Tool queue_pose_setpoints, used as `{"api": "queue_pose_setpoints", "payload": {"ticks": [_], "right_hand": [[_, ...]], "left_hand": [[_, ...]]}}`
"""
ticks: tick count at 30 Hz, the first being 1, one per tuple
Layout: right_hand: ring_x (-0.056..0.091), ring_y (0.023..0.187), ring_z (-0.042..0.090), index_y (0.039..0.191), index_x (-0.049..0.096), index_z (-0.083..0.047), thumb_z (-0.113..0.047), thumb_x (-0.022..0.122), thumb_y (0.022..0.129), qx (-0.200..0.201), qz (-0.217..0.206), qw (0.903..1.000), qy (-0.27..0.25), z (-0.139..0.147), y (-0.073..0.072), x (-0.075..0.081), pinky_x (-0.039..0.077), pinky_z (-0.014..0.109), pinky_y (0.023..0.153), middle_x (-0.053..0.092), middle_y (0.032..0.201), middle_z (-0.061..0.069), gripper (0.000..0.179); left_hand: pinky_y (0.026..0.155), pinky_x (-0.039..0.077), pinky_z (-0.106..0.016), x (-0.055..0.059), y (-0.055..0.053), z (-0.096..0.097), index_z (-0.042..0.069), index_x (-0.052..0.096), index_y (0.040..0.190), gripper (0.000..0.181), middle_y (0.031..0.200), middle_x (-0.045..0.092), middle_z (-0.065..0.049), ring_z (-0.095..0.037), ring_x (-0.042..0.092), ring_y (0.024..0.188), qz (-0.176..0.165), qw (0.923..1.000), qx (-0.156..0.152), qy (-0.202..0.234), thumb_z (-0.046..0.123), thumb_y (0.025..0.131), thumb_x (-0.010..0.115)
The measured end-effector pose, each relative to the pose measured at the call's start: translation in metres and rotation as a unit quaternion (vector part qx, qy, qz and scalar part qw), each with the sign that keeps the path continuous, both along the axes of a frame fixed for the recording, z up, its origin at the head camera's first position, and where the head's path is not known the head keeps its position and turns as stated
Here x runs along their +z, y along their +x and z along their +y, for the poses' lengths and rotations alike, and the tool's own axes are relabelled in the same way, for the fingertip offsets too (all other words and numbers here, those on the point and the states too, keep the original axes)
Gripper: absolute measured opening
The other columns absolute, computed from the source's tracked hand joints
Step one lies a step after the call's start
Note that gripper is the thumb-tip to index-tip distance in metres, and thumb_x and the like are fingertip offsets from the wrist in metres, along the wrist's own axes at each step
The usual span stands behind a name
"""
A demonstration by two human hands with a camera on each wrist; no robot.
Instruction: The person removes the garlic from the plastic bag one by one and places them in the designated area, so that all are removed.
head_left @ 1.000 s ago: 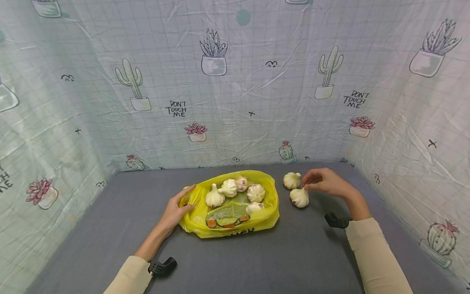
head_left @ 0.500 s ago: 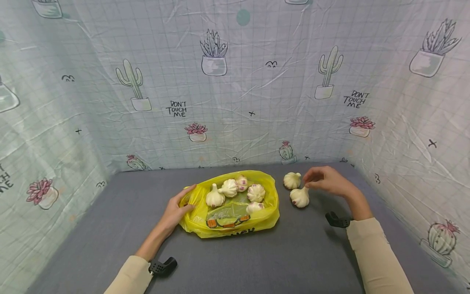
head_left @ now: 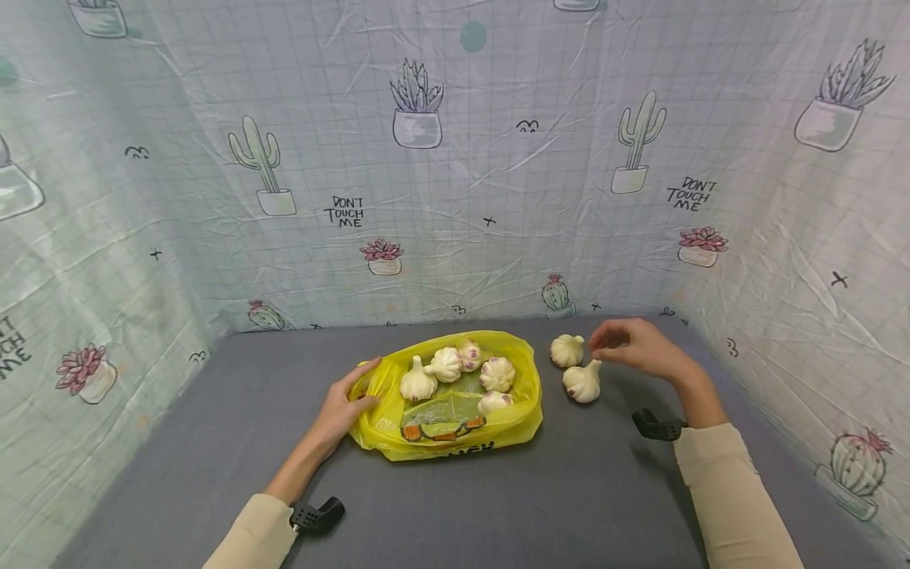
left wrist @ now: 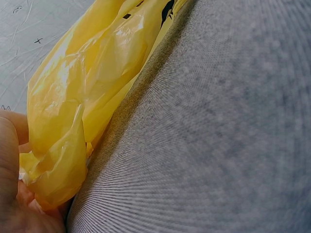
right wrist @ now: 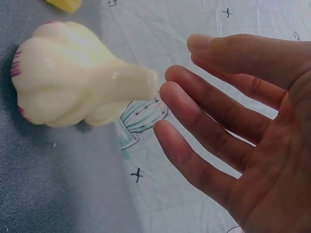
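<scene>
A yellow plastic bag (head_left: 380,431) lies on the table with its mouth spread wide. Several white garlic bulbs with purple marks sit inside, among them a long-necked bulb (head_left: 418,381). My left hand (head_left: 334,415) holds the bag's left end; in the left wrist view, crumpled yellow plastic (left wrist: 60,170) lies between the thumb and fingers. To the right of the bag, two garlic bulbs rest on the table, a rear one (head_left: 567,350) and a front one (head_left: 581,384). My right hand (head_left: 640,348) hovers just above the front bulb's stem, loosely bent fingers (right wrist: 177,141) apart from it.
The grey cloth-covered table (head_left: 441,514) extends around the bag. A hanging sheet (head_left: 462,182) printed with cacti and "Don't touch me" encloses the back and both sides. Each wrist wears a black camera mount, such as the right one (head_left: 657,427).
My right fingers have risen slightly from the front garlic bulb's stem, leaving the bulb on the table. The left hand and the bag keep their places.
</scene>
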State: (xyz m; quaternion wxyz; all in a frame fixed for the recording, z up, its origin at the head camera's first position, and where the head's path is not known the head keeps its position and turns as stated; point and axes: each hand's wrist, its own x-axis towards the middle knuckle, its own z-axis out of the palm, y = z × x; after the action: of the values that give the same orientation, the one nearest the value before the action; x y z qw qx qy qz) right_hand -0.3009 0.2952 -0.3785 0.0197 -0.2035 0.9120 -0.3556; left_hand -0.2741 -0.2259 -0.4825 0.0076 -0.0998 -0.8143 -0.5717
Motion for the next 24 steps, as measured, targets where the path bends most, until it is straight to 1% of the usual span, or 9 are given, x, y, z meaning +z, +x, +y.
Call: {"api": "queue_pose_setpoints", "payload": {"ticks": [5, 10, 15, 24], "right_hand": [[0.069, 0.096, 0.017, 0.111, 0.075, -0.010, -0.020, 0.071, 0.097, 0.005, 0.008, 1.0000, 0.001, -0.004, 0.005, 0.006, 0.056, 0.034, 0.080, 0.075, 0.109, 0.009, 0.017], [0.069, 0.100, 0.018, 0.112, 0.074, -0.010, -0.021, 0.072, 0.097, 0.009, 0.022, 0.9997, 0.001, -0.008, 0.009, 0.013, 0.055, 0.035, 0.084, 0.075, 0.112, 0.009, 0.018], [0.069, 0.100, 0.018, 0.112, 0.074, -0.010, -0.020, 0.072, 0.097, 0.009, 0.038, 0.9992, 0.009, -0.012, 0.012, 0.018, 0.056, 0.037, 0.086, 0.076, 0.111, 0.007, 0.018], [0.069, 0.101, 0.019, 0.112, 0.074, -0.012, -0.020, 0.072, 0.097, 0.006, 0.048, 0.9987, 0.013, -0.021, 0.016, 0.024, 0.055, 0.043, 0.092, 0.076, 0.110, 0.005, 0.017]], "left_hand": [[0.120, 0.032, -0.058, -0.001, -0.001, 0.000, 0.022, 0.046, 0.158, 0.068, 0.169, 0.034, -0.008, -0.035, 0.026, 0.158, 0.002, 1.0000, -0.001, 0.000, 0.002, 0.095, 0.063], [0.121, 0.028, -0.060, -0.002, -0.001, -0.001, 0.022, 0.045, 0.158, 0.068, 0.169, 0.033, -0.009, -0.036, 0.023, 0.159, 0.002, 1.0000, -0.002, -0.003, 0.002, 0.095, 0.062], [0.122, 0.028, -0.061, -0.001, -0.001, -0.001, 0.021, 0.045, 0.158, 0.068, 0.169, 0.033, -0.010, -0.037, 0.023, 0.158, 0.004, 1.0000, -0.001, -0.004, 0.001, 0.095, 0.062], [0.123, 0.025, -0.062, -0.001, -0.001, -0.001, 0.021, 0.045, 0.158, 0.068, 0.169, 0.033, -0.010, -0.037, 0.022, 0.159, 0.005, 1.0000, -0.002, -0.004, 0.001, 0.095, 0.062]]}}
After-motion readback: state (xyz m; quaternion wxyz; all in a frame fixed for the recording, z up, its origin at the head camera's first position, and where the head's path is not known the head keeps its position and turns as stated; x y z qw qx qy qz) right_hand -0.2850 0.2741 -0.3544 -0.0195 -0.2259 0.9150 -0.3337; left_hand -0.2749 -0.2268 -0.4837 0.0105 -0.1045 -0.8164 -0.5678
